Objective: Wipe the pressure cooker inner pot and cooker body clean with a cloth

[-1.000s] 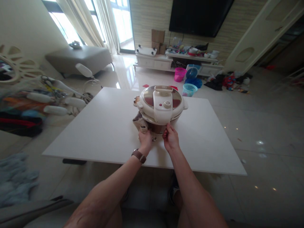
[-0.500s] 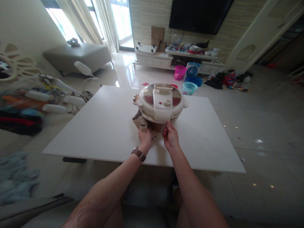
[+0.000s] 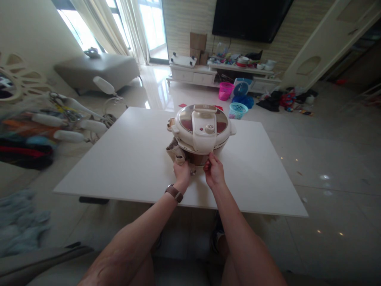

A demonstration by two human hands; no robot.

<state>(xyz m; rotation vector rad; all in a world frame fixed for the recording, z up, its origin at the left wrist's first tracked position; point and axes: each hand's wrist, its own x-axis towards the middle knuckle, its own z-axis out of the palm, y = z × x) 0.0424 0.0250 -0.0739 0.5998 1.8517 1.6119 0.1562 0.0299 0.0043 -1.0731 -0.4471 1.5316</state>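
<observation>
A cream electric pressure cooker [image 3: 204, 131] with a brown body and a glossy lid stands on the white table [image 3: 131, 159]. Bunched against its lower left side is a beige-brown cloth [image 3: 176, 152], and my left hand [image 3: 181, 173] grips its lower end, fingers partly hidden behind it. My right hand [image 3: 214, 171] is closed in a pinch at the cooker's front, just under the lid's rim. What sits between those fingertips, if anything, is too small to tell. A small dangling bit [image 3: 193, 172] shows beside my left hand.
Beyond the table, a light-blue basket [image 3: 238, 110] and a pink basket [image 3: 226, 91] stand on the floor before a cluttered white TV cabinet [image 3: 202, 77]. White lamp-like arms [image 3: 93, 126] reach toward the table's left edge. A grey bench [image 3: 98, 69] is at the far left.
</observation>
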